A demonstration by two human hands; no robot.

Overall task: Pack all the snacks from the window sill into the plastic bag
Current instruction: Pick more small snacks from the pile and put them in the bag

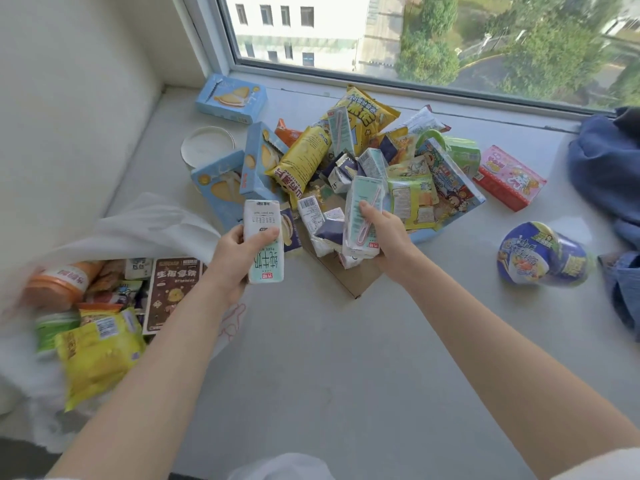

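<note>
Gripping a milk carton [265,242] in left hand [230,258], right hand [384,233] clutching second carton [363,220] over snack pile [363,161]

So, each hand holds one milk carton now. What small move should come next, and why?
Probably swing the left hand with its milk carton left and drop it into the plastic bag: the bag lies open beside that hand, while the right hand grips its carton at the pile.

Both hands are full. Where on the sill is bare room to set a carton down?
Bare sill lies near you, between bag and noodle bowl. A smaller gap sits between bowl and pink box. The snack pile is crowded.
</note>
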